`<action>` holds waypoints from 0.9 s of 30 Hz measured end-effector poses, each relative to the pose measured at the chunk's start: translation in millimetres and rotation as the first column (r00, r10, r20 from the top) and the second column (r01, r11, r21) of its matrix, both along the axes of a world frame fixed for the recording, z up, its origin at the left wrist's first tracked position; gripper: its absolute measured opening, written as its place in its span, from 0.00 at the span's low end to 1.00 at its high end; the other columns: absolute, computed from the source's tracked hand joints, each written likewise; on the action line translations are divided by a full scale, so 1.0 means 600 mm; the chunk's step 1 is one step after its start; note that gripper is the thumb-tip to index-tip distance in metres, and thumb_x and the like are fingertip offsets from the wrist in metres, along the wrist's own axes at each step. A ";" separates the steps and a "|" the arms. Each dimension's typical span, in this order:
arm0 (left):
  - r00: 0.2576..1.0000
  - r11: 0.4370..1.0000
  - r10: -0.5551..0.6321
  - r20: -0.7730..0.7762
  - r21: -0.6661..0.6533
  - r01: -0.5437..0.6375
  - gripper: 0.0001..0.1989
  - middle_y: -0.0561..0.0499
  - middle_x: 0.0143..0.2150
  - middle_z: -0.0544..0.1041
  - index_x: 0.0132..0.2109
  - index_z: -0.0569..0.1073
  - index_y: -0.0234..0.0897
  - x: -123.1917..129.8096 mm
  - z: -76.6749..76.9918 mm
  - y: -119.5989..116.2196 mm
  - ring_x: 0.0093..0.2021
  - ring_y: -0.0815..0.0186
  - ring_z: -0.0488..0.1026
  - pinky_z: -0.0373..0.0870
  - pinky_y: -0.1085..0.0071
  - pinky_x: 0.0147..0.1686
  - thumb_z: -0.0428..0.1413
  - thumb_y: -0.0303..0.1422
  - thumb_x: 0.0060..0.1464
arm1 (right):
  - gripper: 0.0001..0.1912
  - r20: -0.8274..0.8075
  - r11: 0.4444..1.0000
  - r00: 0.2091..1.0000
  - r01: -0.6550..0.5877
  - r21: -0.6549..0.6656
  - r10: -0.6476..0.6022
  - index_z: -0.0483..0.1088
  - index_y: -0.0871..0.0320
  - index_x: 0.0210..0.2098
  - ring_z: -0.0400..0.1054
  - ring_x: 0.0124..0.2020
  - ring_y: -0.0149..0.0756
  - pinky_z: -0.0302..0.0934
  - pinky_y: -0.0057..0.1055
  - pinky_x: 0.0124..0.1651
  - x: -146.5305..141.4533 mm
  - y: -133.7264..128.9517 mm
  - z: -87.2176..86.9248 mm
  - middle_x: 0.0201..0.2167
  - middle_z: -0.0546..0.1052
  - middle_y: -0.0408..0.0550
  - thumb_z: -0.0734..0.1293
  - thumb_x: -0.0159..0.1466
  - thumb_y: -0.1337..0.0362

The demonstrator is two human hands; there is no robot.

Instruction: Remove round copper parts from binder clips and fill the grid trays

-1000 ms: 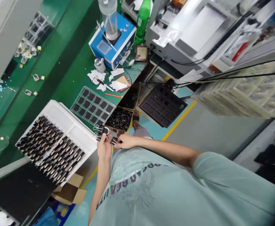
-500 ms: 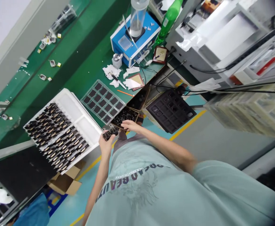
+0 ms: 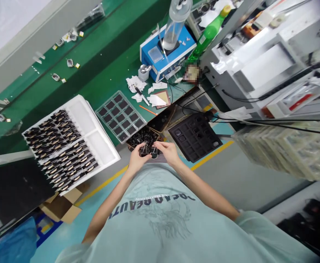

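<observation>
My left hand is closed on a black binder clip with silver wire handles. Right beside it, a second black binder clip is pinched in the fingers of my right hand. Both hands are in front of my waist, close together. Just beyond them is a box of loose black binder clips, its near part hidden by my hands. On the left, a white foam tray holds rows of black clips with small pale parts among them.
A clear tray of dark squares lies on the green bench. Behind it stand a blue device and a green bottle. A black compartment tray is at right. An open carton sits on the floor.
My left hand has moved right, away from the foam tray's corner. My right hand has come out of the clip box with a binder clip, and the hands have come together.
</observation>
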State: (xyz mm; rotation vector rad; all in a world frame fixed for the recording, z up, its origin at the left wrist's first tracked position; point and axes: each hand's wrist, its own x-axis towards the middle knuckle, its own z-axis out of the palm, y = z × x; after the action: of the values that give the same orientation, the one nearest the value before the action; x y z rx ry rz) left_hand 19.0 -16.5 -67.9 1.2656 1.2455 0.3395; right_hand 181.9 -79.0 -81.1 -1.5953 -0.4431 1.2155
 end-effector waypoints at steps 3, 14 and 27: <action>1.000 1.000 0.002 0.028 0.009 -0.003 0.34 0.43 0.55 0.78 0.56 0.74 0.36 0.011 0.005 0.007 0.49 0.56 0.77 0.71 0.59 0.54 0.69 0.27 0.39 | 0.21 -0.004 1.000 1.000 0.023 0.015 -0.023 0.82 0.57 0.31 0.76 0.38 0.45 0.68 0.41 0.46 0.013 0.004 0.012 0.33 0.83 0.49 0.75 0.53 0.44; 0.995 1.000 -0.012 0.101 0.013 0.011 0.37 0.39 0.58 0.76 0.57 0.73 0.33 0.016 0.011 0.015 0.56 0.52 0.74 0.67 0.56 0.59 0.70 0.29 0.36 | 0.20 -0.189 0.991 0.976 0.119 0.055 -0.106 0.80 0.58 0.35 0.75 0.39 0.41 0.68 0.37 0.46 0.038 0.016 0.028 0.35 0.82 0.49 0.76 0.52 0.49; 0.965 0.968 -0.244 0.096 0.080 0.237 0.39 0.42 0.57 0.77 0.59 0.74 0.37 0.014 0.045 0.028 0.57 0.50 0.73 0.65 0.55 0.60 0.70 0.25 0.34 | 0.22 0.231 0.824 0.829 -0.547 0.148 0.509 0.81 0.59 0.32 0.62 0.25 0.31 0.55 0.28 0.29 0.022 0.046 0.075 0.22 0.75 0.43 0.68 0.61 0.46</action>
State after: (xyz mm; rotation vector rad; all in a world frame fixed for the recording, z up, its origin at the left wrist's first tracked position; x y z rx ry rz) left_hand 27.2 0.1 -41.1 1.4228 0.9846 0.2698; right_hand 194.9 -51.2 -36.4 -1.4462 -1.1621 1.3767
